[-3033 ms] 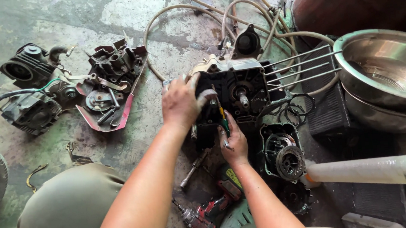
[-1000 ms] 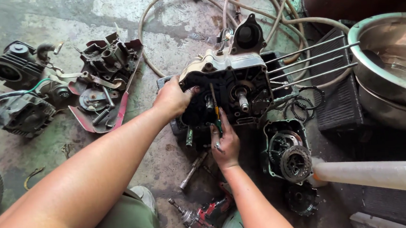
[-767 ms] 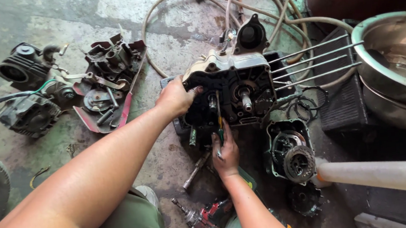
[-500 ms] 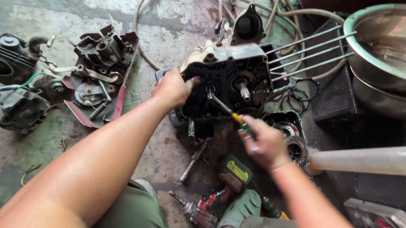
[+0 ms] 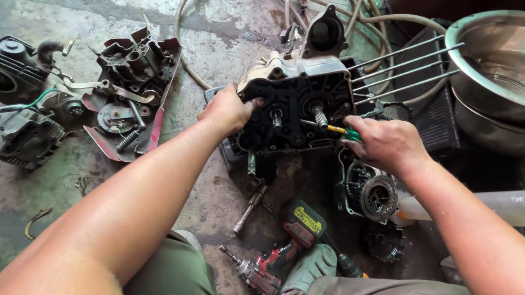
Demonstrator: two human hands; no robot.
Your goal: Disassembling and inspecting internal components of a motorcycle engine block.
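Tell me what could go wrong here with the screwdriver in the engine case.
The right hand works a screwdriver into the engine case; a slip could jab the left hand gripping its edge. The case stands propped on the floor, so prying might tip it. The long studs point at the metal basin and could strike it.

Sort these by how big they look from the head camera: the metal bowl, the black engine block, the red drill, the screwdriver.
1. Engine block and metal bowl: look alike, and the picture's edge cuts the bowl.
2. Red drill.
3. Screwdriver, mostly hidden in the right hand.
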